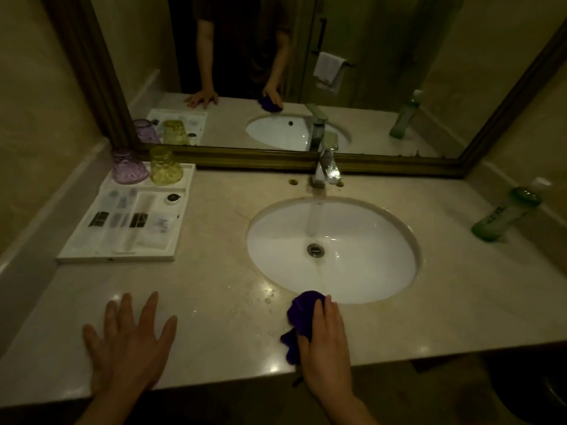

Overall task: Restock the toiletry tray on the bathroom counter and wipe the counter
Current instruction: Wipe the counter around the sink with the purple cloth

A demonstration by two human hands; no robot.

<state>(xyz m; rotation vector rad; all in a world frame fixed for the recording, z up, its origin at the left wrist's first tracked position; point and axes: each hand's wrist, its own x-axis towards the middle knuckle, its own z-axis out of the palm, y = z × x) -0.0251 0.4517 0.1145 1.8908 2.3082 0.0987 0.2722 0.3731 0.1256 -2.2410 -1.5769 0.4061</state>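
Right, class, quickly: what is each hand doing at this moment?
Left hand: open, flat on the marble counter, holding nothing.
Right hand: pressing a purple cloth onto the counter at the sink rim.

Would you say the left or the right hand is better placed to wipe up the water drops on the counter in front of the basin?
The right hand: it already presses the purple cloth on the counter beside the water drops. The left hand lies flat and empty, farther off.
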